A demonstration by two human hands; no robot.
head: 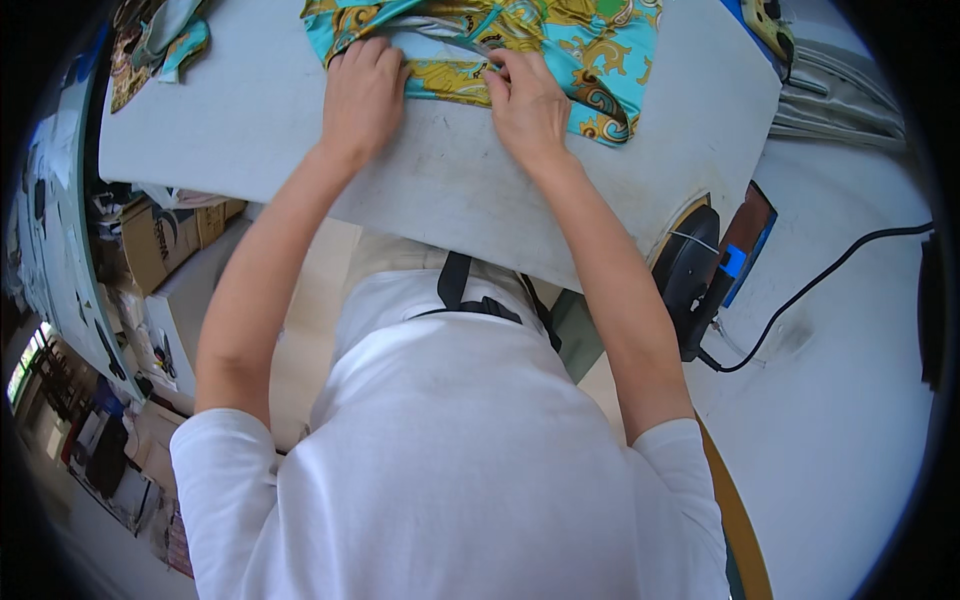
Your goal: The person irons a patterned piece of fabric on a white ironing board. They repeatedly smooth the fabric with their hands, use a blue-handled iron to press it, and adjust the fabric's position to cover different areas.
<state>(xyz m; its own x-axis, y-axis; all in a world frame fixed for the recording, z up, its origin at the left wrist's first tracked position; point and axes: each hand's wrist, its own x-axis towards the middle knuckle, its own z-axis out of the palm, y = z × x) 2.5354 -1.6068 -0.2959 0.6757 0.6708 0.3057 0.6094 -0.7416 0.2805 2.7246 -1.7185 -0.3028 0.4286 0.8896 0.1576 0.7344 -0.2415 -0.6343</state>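
A shiny turquoise and gold patterned cloth (450, 81) lies partly bunched on the pale padded table (442, 172), at the top of the view. My left hand (367, 94) rests on its left part near the front edge, fingers curled down over the fabric; the fingertips are hidden. To the right, my right hand (525, 101) has thumb and forefinger pinched on the cloth's front band. Between the hands the band lies roughly flat, with loose folds behind it. A smaller bundle of patterned cloth pieces (184, 49) lies at the table's far left.
A black electric iron (686, 262) stands beside the table's right edge, its black cable (817, 281) running right. Silvery folded fabric (840, 97) is at the upper right. Cardboard boxes (161, 240) are below the table's left side, and scissors (165, 356) hang or lie near them.
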